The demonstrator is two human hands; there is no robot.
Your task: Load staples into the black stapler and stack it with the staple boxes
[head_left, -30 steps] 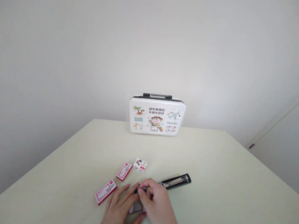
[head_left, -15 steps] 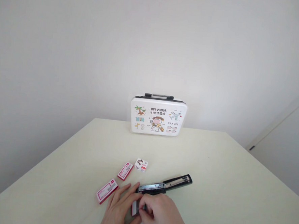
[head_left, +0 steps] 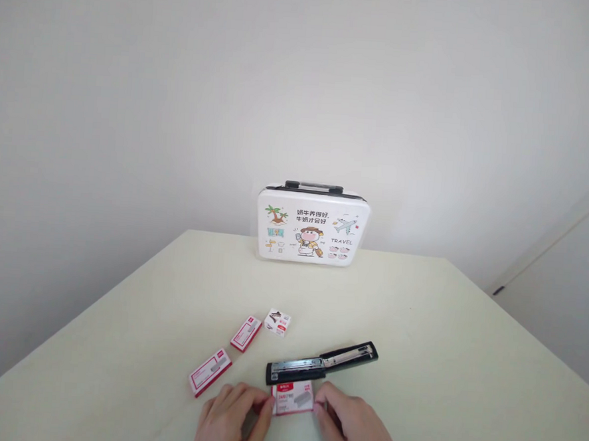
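Observation:
Between my two hands lies a red and white staple box [head_left: 294,400], its printed face up. My left hand [head_left: 235,420] pinches its left end with thumb and curled fingers. At the right end, the thumb and fingers of my right hand [head_left: 354,427] press against it. Just beyond the box, a black stapler [head_left: 321,364] lies folded open, its metal channel showing; it is very near the box's far edge.
Left of the stapler are two flat pink and white boxes [head_left: 210,372] [head_left: 246,333] and a small white box [head_left: 277,322] with a clip picture. A white cartoon case [head_left: 312,228] stands against the wall at the back of the pale table [head_left: 419,308].
The staple box, earlier mostly covered by my hands, now shows its printed top. My right hand has moved right to its end, and my left fingers have drawn back and curled.

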